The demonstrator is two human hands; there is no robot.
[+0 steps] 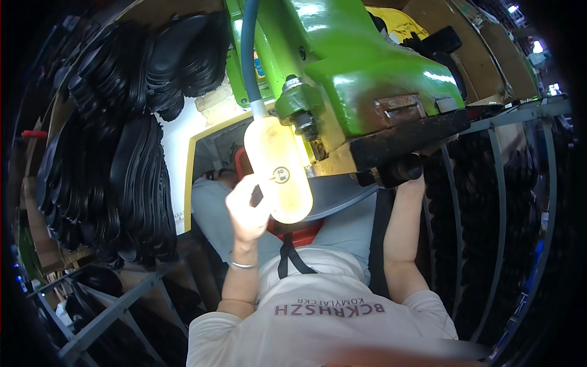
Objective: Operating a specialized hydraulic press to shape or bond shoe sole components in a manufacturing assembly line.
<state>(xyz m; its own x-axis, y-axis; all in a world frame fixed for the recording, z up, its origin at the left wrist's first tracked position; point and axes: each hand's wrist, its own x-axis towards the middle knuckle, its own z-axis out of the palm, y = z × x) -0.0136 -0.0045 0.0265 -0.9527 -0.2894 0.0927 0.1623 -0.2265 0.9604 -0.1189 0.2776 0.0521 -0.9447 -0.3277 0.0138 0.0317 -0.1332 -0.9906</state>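
Beside the glowing, pale yellow lamp (281,165), my left hand (247,211) is raised with its fingers bent and the thumb and fingertips drawn together. The glare and the lamp's edge hide the fingertips, so whatever they pinch does not show. My right hand (414,185) reaches under the front of a green machine (367,79). Its fingers are covered by a dark, round-ended part (400,171) below the machine's dark lower edge, and I cannot see whether it grips it. A dark rounded surface (342,197) lies between the hands.
Tall stacks of black shoe soles (131,189) stand on the left beside a white table (177,147) with a yellow edge. A metal rack (502,202) with dark pieces is on the right. A thick blue-grey hose (247,55) runs down to the lamp. Cardboard (477,49) stands behind the machine.
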